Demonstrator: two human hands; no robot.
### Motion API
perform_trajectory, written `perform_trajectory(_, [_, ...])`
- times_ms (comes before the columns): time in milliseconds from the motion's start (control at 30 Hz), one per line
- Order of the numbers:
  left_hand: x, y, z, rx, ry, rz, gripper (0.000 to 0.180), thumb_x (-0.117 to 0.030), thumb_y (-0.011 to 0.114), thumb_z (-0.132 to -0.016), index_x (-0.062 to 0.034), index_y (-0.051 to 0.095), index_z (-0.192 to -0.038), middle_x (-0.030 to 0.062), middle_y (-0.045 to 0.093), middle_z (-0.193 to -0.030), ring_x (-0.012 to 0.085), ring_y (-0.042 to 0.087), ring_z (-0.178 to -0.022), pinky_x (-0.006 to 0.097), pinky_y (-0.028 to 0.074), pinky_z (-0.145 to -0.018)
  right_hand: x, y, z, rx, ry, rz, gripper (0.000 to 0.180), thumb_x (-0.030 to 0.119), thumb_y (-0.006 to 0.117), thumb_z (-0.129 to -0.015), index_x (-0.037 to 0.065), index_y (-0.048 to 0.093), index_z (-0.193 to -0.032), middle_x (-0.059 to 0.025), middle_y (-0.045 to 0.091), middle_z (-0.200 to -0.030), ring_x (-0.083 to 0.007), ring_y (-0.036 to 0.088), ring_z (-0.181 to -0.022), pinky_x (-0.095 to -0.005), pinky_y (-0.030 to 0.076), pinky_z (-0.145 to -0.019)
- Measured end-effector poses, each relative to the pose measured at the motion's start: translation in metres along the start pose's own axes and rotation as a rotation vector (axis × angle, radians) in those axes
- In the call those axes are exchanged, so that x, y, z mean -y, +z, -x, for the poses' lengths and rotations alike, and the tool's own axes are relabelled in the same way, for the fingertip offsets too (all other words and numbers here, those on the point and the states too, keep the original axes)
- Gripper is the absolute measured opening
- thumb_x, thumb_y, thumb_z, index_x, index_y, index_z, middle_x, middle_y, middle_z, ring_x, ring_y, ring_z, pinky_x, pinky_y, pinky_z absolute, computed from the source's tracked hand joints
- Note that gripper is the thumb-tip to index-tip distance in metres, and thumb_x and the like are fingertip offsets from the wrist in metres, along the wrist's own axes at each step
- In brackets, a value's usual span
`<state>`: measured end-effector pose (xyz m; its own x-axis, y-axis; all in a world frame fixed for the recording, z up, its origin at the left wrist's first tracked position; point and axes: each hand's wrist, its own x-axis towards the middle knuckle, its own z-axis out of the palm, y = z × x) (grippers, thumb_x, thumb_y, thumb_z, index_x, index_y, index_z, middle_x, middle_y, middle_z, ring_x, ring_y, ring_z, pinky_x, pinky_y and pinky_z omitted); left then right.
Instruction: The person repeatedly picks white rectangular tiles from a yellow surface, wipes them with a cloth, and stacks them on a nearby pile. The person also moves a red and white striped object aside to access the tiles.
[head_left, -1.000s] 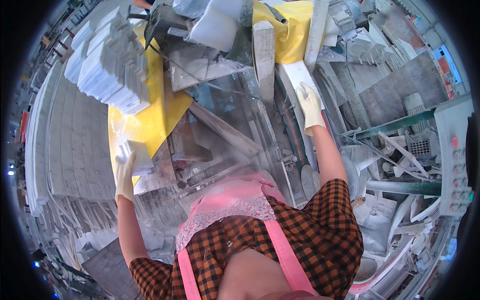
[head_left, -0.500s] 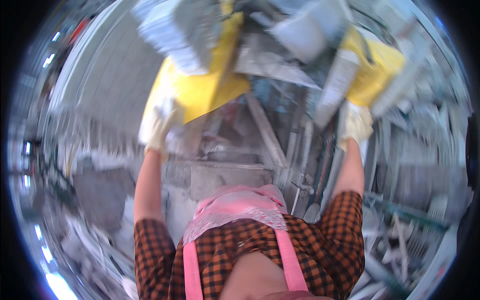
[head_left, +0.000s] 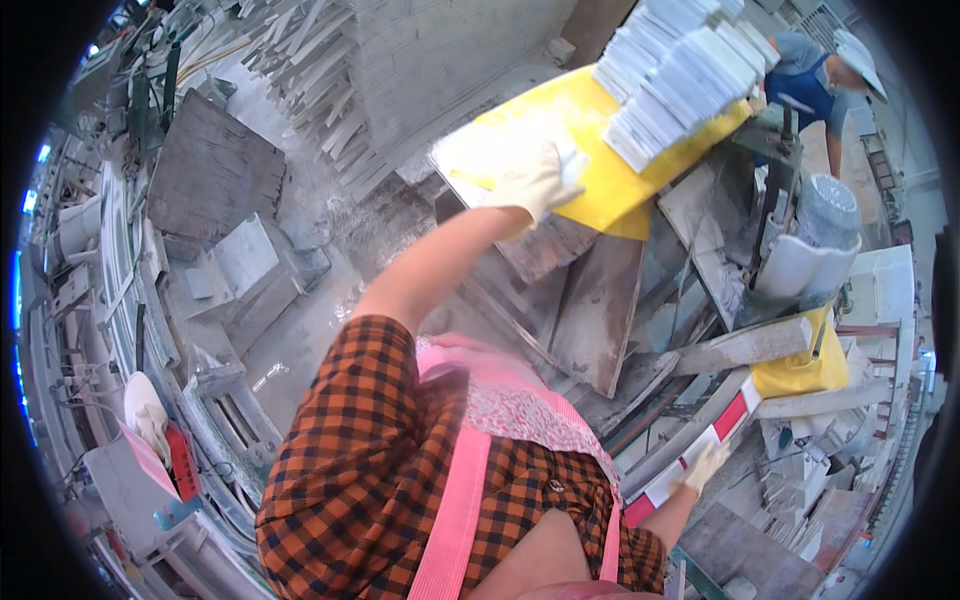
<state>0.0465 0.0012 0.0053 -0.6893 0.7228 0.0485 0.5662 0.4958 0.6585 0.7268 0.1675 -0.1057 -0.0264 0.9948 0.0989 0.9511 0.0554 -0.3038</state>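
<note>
A pale slab point(head_left: 478, 158) lies at the near corner of the yellow board point(head_left: 600, 170), under the gloved left hand point(head_left: 535, 178), fingers curled over its edge. Tile stack point(head_left: 680, 75) fills the board's far end. Right hand point(head_left: 703, 466) grips a red-white rail point(head_left: 720, 425).
</note>
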Motion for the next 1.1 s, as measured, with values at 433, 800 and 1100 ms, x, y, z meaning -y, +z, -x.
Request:
perform_trajectory(433, [0.014, 0.009, 0.001, -0.079, 0.141, 0.208, 0.070, -0.038, 0.074, -0.089, 0.0132, 0.046, -0.128, 0.0280, 0.068, -0.100, 0.0421, 0.069, -0.095, 0.046, 0.055, -0.084, 0.000, -0.002, 0.175, 0.155, 0.268, 0.213, 0.067, 0.028, 0.060, -0.103, -0.005, 0.036, -0.156, -0.0229, 0.025, -0.168, -0.0343, 0.020, -0.157, -0.0437, 0.018, -0.128])
perform_trajectory(800, [0.007, 0.009, -0.014, 0.053, -0.057, 0.217, 0.087, -0.043, 0.080, -0.078, 0.0109, 0.039, -0.134, 0.0264, 0.070, -0.104, 0.0406, 0.071, -0.094, 0.047, 0.058, -0.079, 0.029, 0.001, 0.180, 0.114, 0.531, -0.131, 0.076, 0.032, 0.066, -0.100, 0.005, 0.030, -0.162, -0.0120, 0.026, -0.170, -0.0284, 0.034, -0.150, -0.0405, 0.029, -0.122])
perform_trajectory(1100, [0.036, 0.031, -0.013, 0.038, 0.070, -0.016, 0.111, -0.073, 0.061, -0.085, 0.0095, 0.033, -0.155, 0.0321, 0.055, -0.143, 0.0417, 0.055, -0.134, 0.048, 0.043, -0.111, 0.054, -0.032, 0.243, -0.064, 0.405, -0.669, 0.053, 0.007, 0.056, -0.100, 0.002, 0.048, -0.152, -0.0167, 0.055, -0.147, -0.0274, 0.053, -0.135, -0.0393, 0.041, -0.113])
